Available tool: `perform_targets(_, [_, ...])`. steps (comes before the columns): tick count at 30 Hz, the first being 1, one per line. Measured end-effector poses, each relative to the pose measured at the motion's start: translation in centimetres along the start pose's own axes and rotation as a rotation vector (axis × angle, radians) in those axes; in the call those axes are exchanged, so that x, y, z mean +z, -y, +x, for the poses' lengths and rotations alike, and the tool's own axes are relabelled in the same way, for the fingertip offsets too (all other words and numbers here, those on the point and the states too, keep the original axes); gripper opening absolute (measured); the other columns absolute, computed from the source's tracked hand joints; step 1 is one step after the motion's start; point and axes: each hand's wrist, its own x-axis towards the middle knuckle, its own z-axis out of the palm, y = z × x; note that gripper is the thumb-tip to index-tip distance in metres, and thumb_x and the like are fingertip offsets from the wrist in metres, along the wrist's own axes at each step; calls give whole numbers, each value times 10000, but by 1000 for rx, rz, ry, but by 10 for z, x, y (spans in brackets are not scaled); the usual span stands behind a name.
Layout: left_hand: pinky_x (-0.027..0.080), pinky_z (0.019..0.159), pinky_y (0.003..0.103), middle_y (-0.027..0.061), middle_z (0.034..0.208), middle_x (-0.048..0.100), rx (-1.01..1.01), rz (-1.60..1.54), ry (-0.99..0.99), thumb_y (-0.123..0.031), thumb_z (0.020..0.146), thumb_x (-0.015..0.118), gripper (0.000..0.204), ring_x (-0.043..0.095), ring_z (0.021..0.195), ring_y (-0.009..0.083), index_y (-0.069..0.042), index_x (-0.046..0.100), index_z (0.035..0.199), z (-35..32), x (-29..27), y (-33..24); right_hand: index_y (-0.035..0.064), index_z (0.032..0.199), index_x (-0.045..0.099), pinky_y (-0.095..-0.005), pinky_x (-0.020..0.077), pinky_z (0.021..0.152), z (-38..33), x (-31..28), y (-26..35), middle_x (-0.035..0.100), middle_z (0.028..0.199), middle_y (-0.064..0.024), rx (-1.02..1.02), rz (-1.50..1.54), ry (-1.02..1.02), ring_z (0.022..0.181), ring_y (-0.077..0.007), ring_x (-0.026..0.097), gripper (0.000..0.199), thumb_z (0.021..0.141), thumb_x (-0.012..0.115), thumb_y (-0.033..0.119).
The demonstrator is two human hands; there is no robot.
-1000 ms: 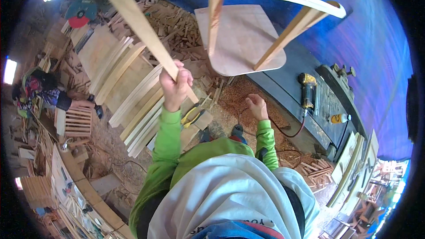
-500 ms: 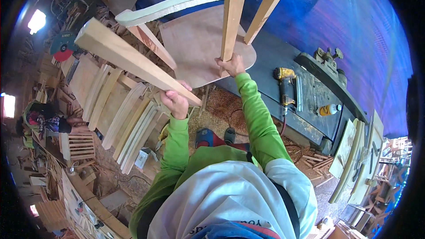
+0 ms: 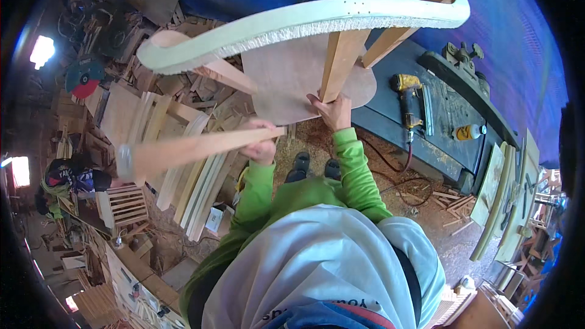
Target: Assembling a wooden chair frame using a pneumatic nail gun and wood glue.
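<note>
My left hand (image 3: 259, 142) is wrapped round the narrow end of a tapered wooden leg (image 3: 183, 154), whose wide end, smeared by motion, points left. On the frame, my right hand (image 3: 335, 111) grips the lower part of a wooden post (image 3: 342, 61), close to a plywood panel (image 3: 280, 85) with a rounded corner. A curved white rail (image 3: 298, 24) with a rough, fibrous lower edge arches over the far side of the frame. Another post (image 3: 390, 45) stands at the right, and a further post (image 3: 228, 76) at the left, between rail and panel.
The dark machine table (image 3: 436, 146) at right carries a yellow-and-black air nailer (image 3: 409, 100) with a red hose, and a yellow bottle (image 3: 469, 132). Curved wooden parts (image 3: 198, 189) are stacked at left. Wood scraps and a hose lie on the floor. A person (image 3: 70, 180) is at far left.
The frame with its white rail has shifted right and nearer, with my right hand still on its post. The loose leg's wide end has swung down from the upper left, held in my left hand.
</note>
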Motion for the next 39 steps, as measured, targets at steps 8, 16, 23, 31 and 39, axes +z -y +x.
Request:
perform_targets(8, [436,501,311,89,675,563,-149,-102,86,-672,953,274,729,551,523,201,-17,499,723,8,20,42,-32,1035,656,-409,542,723,-42,-7,-50,688,845,-196,105,-486,493,779,-363,678,502,761,793,366])
perform_targets(16, [445,524,324,111,688,556,-212,-242,141,-657,958,299,705,557,586,210,-4,484,770,-8,27,72,-7,1103,590,-415,524,762,-35,77,-94,641,923,-167,-295,-237,322,845,-339,635,426,726,742,120])
perform_targets(23, [449,576,333,109,714,540,-187,-189,172,-676,944,310,713,547,617,214,4,477,811,-4,24,63,41,1048,627,-431,499,883,-20,91,-102,628,985,-166,-363,-404,501,990,-351,598,325,776,681,210])
perform_targets(31, [467,587,339,120,764,563,-195,-233,185,-646,947,383,672,565,664,213,7,496,841,6,23,49,66,1095,597,-452,512,828,-14,103,-121,569,1100,-137,-453,-386,524,957,-353,600,349,789,681,211])
perform_targets(39, [481,597,335,144,795,579,-130,-330,193,-619,940,451,641,575,666,218,22,457,933,57,24,8,57,1073,595,-437,496,869,-10,95,-109,560,1072,-134,-422,-423,593,1036,-343,568,310,789,655,167])
